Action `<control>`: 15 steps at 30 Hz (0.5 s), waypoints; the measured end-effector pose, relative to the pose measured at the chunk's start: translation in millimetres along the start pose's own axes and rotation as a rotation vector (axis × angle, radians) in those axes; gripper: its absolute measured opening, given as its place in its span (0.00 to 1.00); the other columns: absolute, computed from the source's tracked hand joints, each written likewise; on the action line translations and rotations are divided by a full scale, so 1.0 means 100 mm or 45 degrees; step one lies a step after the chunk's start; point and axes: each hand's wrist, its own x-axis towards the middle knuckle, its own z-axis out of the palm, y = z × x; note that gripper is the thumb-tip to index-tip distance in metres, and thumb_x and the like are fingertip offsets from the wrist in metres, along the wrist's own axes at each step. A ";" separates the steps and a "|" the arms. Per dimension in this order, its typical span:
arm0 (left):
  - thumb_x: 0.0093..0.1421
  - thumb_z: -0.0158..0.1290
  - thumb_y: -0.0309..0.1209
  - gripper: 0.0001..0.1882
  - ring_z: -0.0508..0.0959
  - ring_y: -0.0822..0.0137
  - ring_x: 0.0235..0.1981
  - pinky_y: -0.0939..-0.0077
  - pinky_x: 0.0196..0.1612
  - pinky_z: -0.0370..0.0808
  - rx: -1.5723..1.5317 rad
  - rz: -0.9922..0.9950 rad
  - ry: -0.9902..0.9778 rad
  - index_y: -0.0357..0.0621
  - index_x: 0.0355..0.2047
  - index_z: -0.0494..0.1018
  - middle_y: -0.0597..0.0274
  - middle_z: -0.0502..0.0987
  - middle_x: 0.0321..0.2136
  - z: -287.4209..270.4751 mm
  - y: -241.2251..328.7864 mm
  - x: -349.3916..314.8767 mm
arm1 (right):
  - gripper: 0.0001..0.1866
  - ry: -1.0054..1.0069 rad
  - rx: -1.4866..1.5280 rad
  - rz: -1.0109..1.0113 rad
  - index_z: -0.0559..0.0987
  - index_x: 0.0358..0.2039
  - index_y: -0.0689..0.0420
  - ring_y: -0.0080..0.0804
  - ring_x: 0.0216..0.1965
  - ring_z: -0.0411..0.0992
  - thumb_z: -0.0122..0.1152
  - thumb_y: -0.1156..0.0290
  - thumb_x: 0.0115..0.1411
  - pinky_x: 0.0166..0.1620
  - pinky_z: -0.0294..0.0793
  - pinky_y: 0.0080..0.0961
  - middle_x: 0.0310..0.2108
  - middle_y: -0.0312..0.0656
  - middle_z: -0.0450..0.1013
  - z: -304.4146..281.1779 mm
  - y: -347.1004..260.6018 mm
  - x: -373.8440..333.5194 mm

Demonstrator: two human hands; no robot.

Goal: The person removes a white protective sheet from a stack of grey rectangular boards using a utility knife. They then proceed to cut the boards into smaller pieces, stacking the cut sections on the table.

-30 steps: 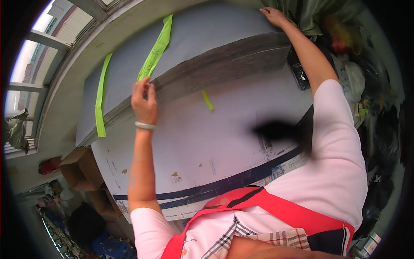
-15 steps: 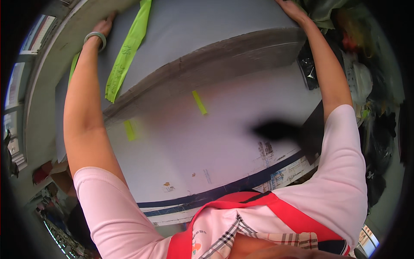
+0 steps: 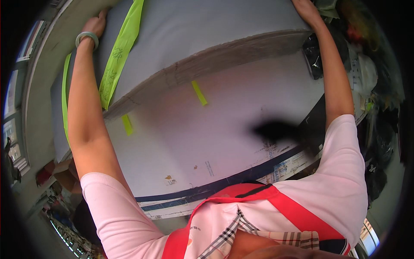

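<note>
A thick stack of smooth grey sheets (image 3: pixel 207 26), its layered near edge brownish and rough, fills the upper part of the view. At its left edge, my left hand (image 3: pixel 95 26), with a pale bangle on the wrist, is closed on the stack, its far fingers hidden. My right hand (image 3: pixel 307 12) grips the stack's far right edge, partly cut off by the top of the picture. Between the hands, a long lime-green strip (image 3: pixel 120 56) with handwriting hangs over the grey surface. Another green strip (image 3: pixel 65 95) hangs beside my left forearm.
Below the stack lies a large whitish board (image 3: pixel 172 151) with short green tabs, above dark blue and white layers (image 3: pixel 207 190). Black plastic bags (image 3: pixel 312 54) crowd the right side. A cardboard box (image 3: pixel 68 173) stands at lower left, windows (image 3: pixel 13 125) beyond. A dark blur obscures the right middle.
Both hands and the grey stack have spread slightly in the view: my left hand sits further left, my right hand further right. The white board with its green tabs appears a little higher.
</note>
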 end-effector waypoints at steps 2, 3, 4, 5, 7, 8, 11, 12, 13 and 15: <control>0.61 0.26 0.55 0.40 0.63 0.40 0.56 0.62 0.60 0.56 0.048 0.001 0.015 0.26 0.47 0.69 0.31 0.66 0.50 0.00 -0.01 -0.01 | 0.39 0.012 0.023 -0.056 0.78 0.36 0.68 0.52 0.42 0.73 0.37 0.39 0.61 0.47 0.67 0.36 0.37 0.59 0.74 0.00 0.02 0.01; 0.61 0.26 0.55 0.40 0.64 0.40 0.56 0.62 0.59 0.57 0.045 0.004 0.013 0.26 0.47 0.69 0.30 0.66 0.49 0.01 0.03 -0.01 | 0.38 0.019 0.029 -0.079 0.78 0.36 0.67 0.52 0.42 0.73 0.37 0.39 0.61 0.47 0.67 0.36 0.37 0.59 0.75 -0.02 0.00 -0.01; 0.61 0.26 0.55 0.40 0.64 0.40 0.55 0.61 0.59 0.57 0.041 0.008 0.011 0.26 0.46 0.69 0.30 0.67 0.49 0.01 0.07 -0.03 | 0.38 0.025 0.021 -0.074 0.78 0.37 0.67 0.52 0.42 0.73 0.37 0.39 0.61 0.47 0.67 0.36 0.37 0.59 0.75 -0.03 -0.02 -0.06; 0.61 0.26 0.54 0.39 0.64 0.39 0.55 0.61 0.59 0.57 0.037 0.014 0.008 0.26 0.45 0.70 0.30 0.67 0.48 0.02 0.10 -0.05 | 0.37 0.032 0.012 -0.067 0.78 0.37 0.66 0.52 0.42 0.73 0.37 0.40 0.61 0.47 0.67 0.37 0.36 0.58 0.75 -0.03 -0.04 -0.15; 0.61 0.25 0.54 0.40 0.64 0.39 0.55 0.60 0.58 0.58 0.065 0.064 0.034 0.26 0.44 0.70 0.29 0.67 0.47 0.04 0.13 -0.04 | 0.37 0.040 -0.003 -0.028 0.78 0.38 0.65 0.52 0.42 0.73 0.37 0.40 0.62 0.47 0.67 0.37 0.37 0.57 0.75 -0.08 -0.09 -0.20; 0.61 0.25 0.55 0.40 0.65 0.39 0.54 0.60 0.58 0.58 0.077 0.098 0.045 0.26 0.44 0.71 0.29 0.68 0.47 0.06 0.17 -0.02 | 0.36 0.033 -0.013 0.013 0.78 0.38 0.65 0.51 0.43 0.73 0.37 0.41 0.62 0.48 0.67 0.37 0.38 0.57 0.75 -0.10 -0.07 -0.20; 0.61 0.25 0.57 0.41 0.64 0.38 0.54 0.59 0.58 0.59 0.058 0.080 0.045 0.26 0.43 0.71 0.30 0.68 0.47 0.11 0.06 0.19 | 0.35 -0.045 -0.008 0.103 0.78 0.43 0.62 0.51 0.46 0.71 0.37 0.42 0.63 0.50 0.65 0.38 0.43 0.55 0.73 -0.12 0.02 -0.05; 0.61 0.25 0.58 0.42 0.64 0.39 0.54 0.58 0.58 0.59 0.038 0.037 0.042 0.26 0.43 0.71 0.30 0.68 0.47 0.14 -0.02 0.24 | 0.34 -0.101 -0.001 0.127 0.77 0.44 0.61 0.50 0.46 0.71 0.36 0.42 0.63 0.51 0.65 0.38 0.46 0.54 0.73 -0.12 0.01 -0.04; 0.61 0.25 0.59 0.43 0.64 0.39 0.54 0.58 0.58 0.59 0.011 -0.002 0.044 0.26 0.43 0.71 0.30 0.68 0.47 0.15 -0.11 0.27 | 0.31 0.027 0.066 0.060 0.77 0.45 0.59 0.50 0.46 0.71 0.38 0.44 0.63 0.49 0.66 0.39 0.45 0.52 0.73 -0.13 -0.09 -0.15; 0.61 0.27 0.62 0.44 0.65 0.42 0.55 0.58 0.57 0.60 0.021 -0.080 0.043 0.28 0.45 0.71 0.32 0.69 0.47 0.03 -0.56 0.31 | 0.17 0.491 0.377 -0.430 0.75 0.42 0.59 0.47 0.44 0.70 0.55 0.58 0.59 0.47 0.68 0.38 0.40 0.48 0.74 -0.08 -0.03 -0.28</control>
